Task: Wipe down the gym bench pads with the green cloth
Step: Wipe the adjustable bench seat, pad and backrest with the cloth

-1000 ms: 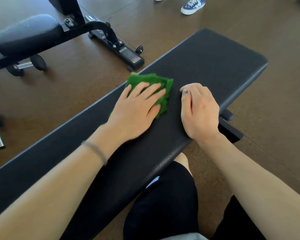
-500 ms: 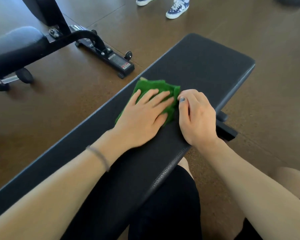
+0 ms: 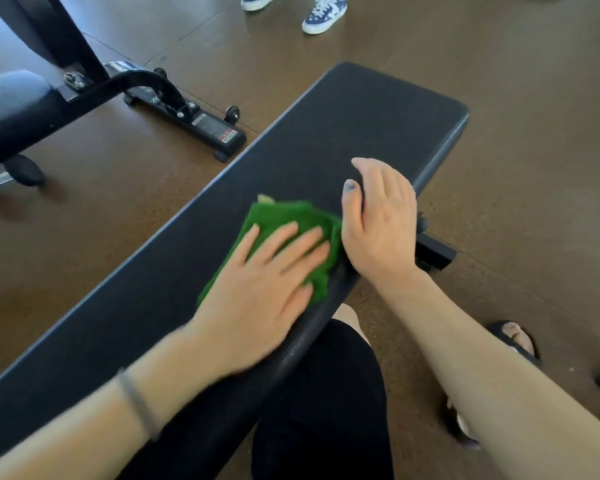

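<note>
One long, flat bench pad [image 3: 378,126] of black, finely grained vinyl with rounded corners runs under both hands. On it lies one folded green cloth [image 3: 284,220], fuzzy and nubbed like terry, with a pale corner peeking out at its far edge. The left hand [image 3: 260,292] lies flat on the cloth with fingers straight and spread, pressing it to the pad; a thin grey band [image 3: 137,403] circles that wrist. The right hand [image 3: 381,223] rests on the pad's near edge just right of the cloth, touching it, fingers curled over the edge and the thumb, its nail painted dark blue, laid along the top. Left of the left hand stands a second bench with one rounded black pad [image 3: 7,109] on a black metal frame [image 3: 187,112]. Beyond both hands are two blue-and-white sneakers [image 3: 323,13] on the brown floor [image 3: 534,168].
</note>
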Demonstrator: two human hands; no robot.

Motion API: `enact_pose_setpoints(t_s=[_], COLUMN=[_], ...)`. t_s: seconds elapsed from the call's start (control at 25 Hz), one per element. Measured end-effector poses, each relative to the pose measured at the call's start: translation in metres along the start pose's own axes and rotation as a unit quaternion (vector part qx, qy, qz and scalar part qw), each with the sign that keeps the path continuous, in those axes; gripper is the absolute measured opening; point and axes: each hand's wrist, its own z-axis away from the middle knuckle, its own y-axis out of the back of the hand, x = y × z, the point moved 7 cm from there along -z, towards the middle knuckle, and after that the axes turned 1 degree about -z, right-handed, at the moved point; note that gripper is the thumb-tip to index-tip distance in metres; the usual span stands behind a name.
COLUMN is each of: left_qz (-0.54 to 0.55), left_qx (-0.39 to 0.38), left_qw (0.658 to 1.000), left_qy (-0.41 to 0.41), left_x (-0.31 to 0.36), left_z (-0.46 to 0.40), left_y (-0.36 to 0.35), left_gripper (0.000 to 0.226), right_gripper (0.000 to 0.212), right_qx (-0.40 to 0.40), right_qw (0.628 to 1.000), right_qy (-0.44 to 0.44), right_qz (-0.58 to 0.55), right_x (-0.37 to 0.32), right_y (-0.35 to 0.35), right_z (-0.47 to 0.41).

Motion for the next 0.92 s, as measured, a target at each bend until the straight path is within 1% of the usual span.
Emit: enact_pose_setpoints(t_s=[0.08, 0.12, 0.24, 0.32, 0.36, 0.44, 0.48, 0.56, 0.6, 0.68, 0.76, 0.84, 0.92], left_qz=[0.006, 0.01, 0.0, 0.011, 0.018, 0.005, -0.009, -0.019, -0.013, -0.007, 0.0, 0.014, -0.001], left_qx=[-0.008, -0.012, -0.001, 0.004, 0.004, 0.008, -0.003, -0.019, -0.021, -0.017, -0.003, 0.006, 0.015], left_qw=[1.0, 0.999, 1.0, 1.0, 0.999, 1.0, 1.0, 0.999, 0.999, 1.0, 1.0, 0.999, 1.0], left_qy=[-0.026, -0.029, -0.015, 0.018, 0.029, 0.012, 0.0, -0.022, -0.023, -0.023, -0.001, 0.029, 0.02], left_x=[0.019, 0.021, 0.021, 0.026, 0.029, 0.037, 0.039, 0.043, 0.042, 0.037, 0.038, 0.039, 0.043], left_z=[0.042, 0.045, -0.01, -0.052, -0.058, -0.035, -0.012, 0.035, 0.045, 0.023, -0.033, -0.074, -0.064], left_y=[-0.001, -0.002, -0.003, -0.002, -0.003, -0.002, -0.002, 0.001, 0.001, -0.003, -0.006, -0.001, -0.003], left_gripper=[0.057, 0.057, 0.055, 0.056, 0.057, 0.059, 0.06, 0.063, 0.064, 0.063, 0.061, 0.062, 0.062], right_gripper=[0.046, 0.048, 0.051, 0.048, 0.044, 0.038, 0.036, 0.039, 0.041, 0.039, 0.036, 0.038, 0.04], right_qx=[-0.033, -0.047, -0.042, -0.035, -0.038, -0.042, -0.04, -0.042, -0.043, -0.032, -0.036, -0.076, -0.118], right_qw=[0.999, 0.999, 0.999, 0.999, 0.999, 0.998, 0.998, 0.998, 0.998, 0.999, 0.998, 0.996, 0.991], right_qy=[-0.013, -0.02, -0.014, 0.011, 0.023, 0.038, 0.038, 0.02, 0.012, 0.013, 0.037, 0.051, 0.06], right_qz=[0.012, 0.011, 0.004, 0.005, 0.011, 0.025, 0.034, 0.039, 0.037, 0.031, 0.023, 0.021, 0.027], right_x=[0.021, 0.027, 0.026, 0.031, 0.038, 0.052, 0.057, 0.063, 0.063, 0.061, 0.064, 0.069, 0.073], right_y=[-0.003, -0.005, -0.007, 0.002, 0.005, 0.008, 0.007, -0.001, -0.004, -0.004, 0.0, 0.003, 0.002], right_z=[-0.005, -0.005, -0.007, -0.02, -0.029, -0.042, -0.042, -0.034, -0.03, -0.031, -0.039, -0.044, -0.042])
